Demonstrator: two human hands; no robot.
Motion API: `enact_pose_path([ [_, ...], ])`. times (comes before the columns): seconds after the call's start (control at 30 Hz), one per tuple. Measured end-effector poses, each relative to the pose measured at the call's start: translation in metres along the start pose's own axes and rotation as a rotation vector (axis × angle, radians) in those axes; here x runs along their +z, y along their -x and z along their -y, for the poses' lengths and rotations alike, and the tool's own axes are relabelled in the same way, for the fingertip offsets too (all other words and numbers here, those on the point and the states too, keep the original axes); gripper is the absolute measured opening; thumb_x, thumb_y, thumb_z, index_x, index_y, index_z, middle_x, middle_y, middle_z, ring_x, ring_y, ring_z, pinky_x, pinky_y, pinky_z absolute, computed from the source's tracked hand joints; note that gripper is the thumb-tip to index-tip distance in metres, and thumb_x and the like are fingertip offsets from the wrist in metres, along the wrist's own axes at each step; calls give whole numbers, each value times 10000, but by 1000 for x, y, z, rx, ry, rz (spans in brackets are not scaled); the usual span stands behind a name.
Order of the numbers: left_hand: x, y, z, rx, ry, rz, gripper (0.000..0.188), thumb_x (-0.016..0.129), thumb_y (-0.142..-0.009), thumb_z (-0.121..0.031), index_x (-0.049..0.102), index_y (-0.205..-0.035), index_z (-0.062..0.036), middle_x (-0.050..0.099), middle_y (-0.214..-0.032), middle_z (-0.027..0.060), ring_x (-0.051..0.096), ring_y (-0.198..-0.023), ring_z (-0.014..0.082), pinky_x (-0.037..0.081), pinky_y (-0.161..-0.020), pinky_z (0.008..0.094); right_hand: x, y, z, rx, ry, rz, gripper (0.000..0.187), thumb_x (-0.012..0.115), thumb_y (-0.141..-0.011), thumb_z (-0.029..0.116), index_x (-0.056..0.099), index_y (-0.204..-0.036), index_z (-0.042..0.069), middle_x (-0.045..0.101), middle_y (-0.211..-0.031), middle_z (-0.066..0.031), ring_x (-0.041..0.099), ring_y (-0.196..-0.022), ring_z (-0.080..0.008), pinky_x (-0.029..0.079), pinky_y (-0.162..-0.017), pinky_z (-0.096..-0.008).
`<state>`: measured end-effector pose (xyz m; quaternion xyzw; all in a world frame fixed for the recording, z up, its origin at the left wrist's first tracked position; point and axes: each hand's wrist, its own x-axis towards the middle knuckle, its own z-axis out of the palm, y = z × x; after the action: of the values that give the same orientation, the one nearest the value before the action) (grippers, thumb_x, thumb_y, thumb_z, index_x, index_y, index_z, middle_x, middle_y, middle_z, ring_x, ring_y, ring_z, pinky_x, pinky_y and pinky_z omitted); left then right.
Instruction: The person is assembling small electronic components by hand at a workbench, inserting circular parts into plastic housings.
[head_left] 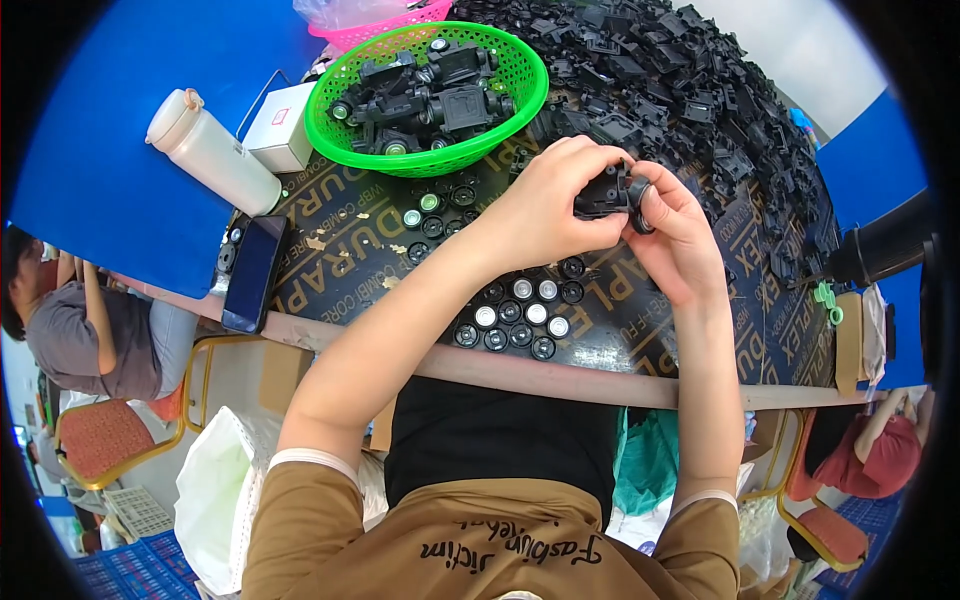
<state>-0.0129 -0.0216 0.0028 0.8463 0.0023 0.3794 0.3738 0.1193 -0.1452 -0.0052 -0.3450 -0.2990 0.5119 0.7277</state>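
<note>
My left hand (560, 200) is closed round a black plastic toy car chassis (598, 196) above the table. At the chassis's right end, my right hand (678, 232) pinches a small black wheel (640, 204) between thumb and fingers. The wheel is against the chassis or very close to it; the fingers hide the joint. Below my hands lie several loose wheels (509, 312), some with silver hubs and some all black. More wheels, a few with pale green hubs (430, 203), lie beyond my left forearm.
A green basket (425, 160) of wheeled black chassis stands at the back, before a pink basket (365, 38). Black plastic parts (680, 90) heap up at the back right. Left are a white bottle (215, 150), white box (280, 128) and phone (256, 272); right, a black powered screwdriver (880, 240).
</note>
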Motion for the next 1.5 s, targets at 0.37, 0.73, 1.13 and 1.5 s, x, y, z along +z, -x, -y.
enact_pose_path([
  [0.37, -8, -1, -3, 310, -174, 160, 464, 737, -624, -129, 572, -1045, -24, 571, -954, 103, 539, -858, 264, 462, -777, 344, -6, 5, 2, 283, -43, 74, 373, 685, -794, 124, 505, -1110, 39, 598, -1009, -42, 587, -901, -125, 485, -808, -276],
  [0.73, -7, -6, -7, -234, 139, 30, 496, 667, -787, -203, 465, -1223, -82, 580, -854, 88, 580, -746, 155, 476, -660, 276, -8, -14, -15, -85, 11, -45, 193, 606, -860, 95, 580, -1031, 9, 611, -947, -32, 577, -874, -116, 469, -811, -254],
  [1.13, 8, 5, 19, -859, 1721, -273, 347, 330, -977, -352, 491, -1035, -49, 541, -904, 120, 532, -876, 230, 453, -787, 378, 32, 4, -21, -748, 1294, -98, 215, 668, -668, -53, 655, -876, -1, 530, -867, -44, 525, -833, -153, 428, -701, -255],
  [1.5, 22, 8, -10, -821, 1664, -371, 321, 355, -974, -352, 473, -1051, -64, 553, -885, 71, 547, -782, 185, 468, -693, 326, 48, 4, -25, -875, 1328, -226, 270, 713, -612, -24, 605, -851, 40, 613, -847, -67, 574, -794, -206, 480, -700, -303],
])
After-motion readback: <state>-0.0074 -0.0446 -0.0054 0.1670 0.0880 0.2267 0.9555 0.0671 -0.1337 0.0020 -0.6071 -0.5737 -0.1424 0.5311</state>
